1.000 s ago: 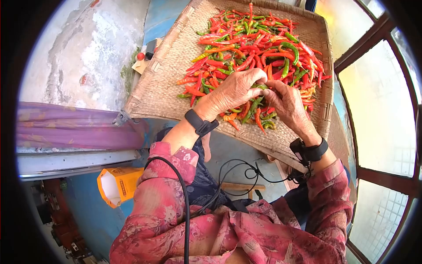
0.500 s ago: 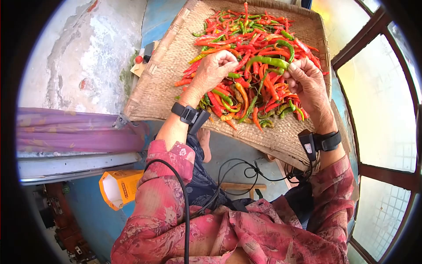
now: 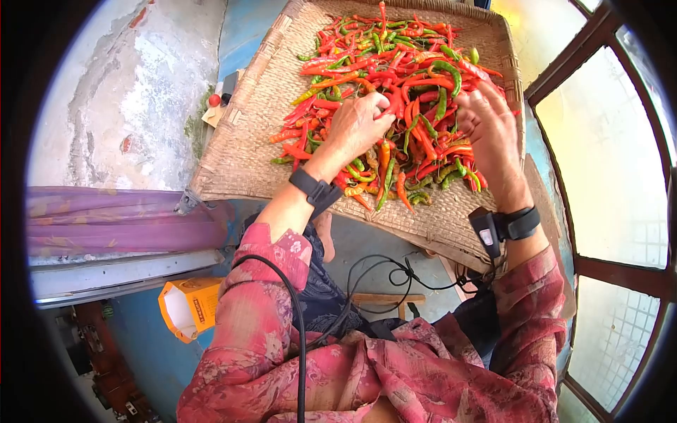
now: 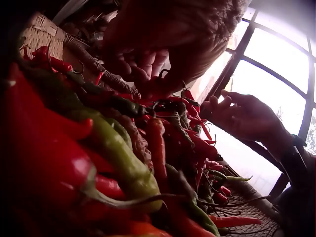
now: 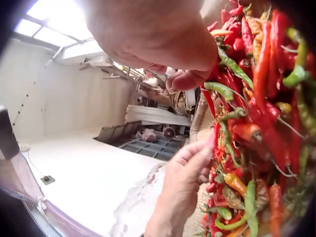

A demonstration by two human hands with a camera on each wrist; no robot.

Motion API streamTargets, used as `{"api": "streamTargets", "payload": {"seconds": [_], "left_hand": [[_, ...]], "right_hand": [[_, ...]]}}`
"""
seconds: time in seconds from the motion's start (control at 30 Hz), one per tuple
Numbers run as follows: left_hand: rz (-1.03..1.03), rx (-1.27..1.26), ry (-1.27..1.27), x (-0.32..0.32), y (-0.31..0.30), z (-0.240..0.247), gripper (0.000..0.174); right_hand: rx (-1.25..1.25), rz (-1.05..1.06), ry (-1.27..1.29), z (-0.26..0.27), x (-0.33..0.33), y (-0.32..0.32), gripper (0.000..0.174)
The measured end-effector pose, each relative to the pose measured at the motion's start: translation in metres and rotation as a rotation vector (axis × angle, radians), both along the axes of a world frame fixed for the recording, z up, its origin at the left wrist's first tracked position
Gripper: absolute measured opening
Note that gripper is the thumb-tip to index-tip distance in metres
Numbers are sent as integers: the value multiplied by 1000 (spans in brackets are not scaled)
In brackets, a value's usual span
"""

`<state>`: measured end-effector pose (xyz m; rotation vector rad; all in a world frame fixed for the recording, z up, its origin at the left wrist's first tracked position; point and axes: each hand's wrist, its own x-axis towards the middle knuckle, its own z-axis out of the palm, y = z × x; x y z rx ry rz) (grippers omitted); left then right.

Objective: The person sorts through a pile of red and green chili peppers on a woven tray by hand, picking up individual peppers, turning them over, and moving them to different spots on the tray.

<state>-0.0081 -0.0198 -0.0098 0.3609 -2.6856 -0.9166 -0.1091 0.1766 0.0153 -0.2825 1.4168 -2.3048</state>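
Red, green and orange chili peppers [image 3: 423, 141] lie heaped in a shallow woven tray [image 3: 240, 155]. My left hand [image 3: 356, 123] is over the left part of the heap. In the right wrist view its thumb and fingers pinch a red chili pepper [image 5: 215, 137]. My right hand [image 3: 493, 141] is over the right side of the heap, its fingers loosely extended, and no pepper shows in them. A small green chili pepper [image 3: 474, 55] shows beyond its fingertips, near the tray's far right part.
Framed window panes [image 3: 606, 155] stand close on the right. At the left are a peeling wall [image 3: 134, 92] and a purple cloth [image 3: 127, 222]. An orange box [image 3: 190, 307] is beside my left sleeve, and a black cable [image 3: 300, 331] runs across my lap.
Both hands were together over the heap, then parted with a long green chili pepper in the right. The right hand has let it go and its fingers have spread; the left now pinches a red one.
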Motion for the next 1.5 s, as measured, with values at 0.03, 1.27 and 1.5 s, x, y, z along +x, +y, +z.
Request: {"api": "streamTargets", "payload": {"seconds": [0.03,1.27,1.5], "left_hand": [[7,25,105,1,8,2,24],[-186,770,7,30,23,23,15],[230,-186,70,28,-82,-4,21]], "right_hand": [[44,72,35,-3,4,-4,36],[571,581,675,-10,41,-15,20],[301,488,275,21,16,-3,27]]}}
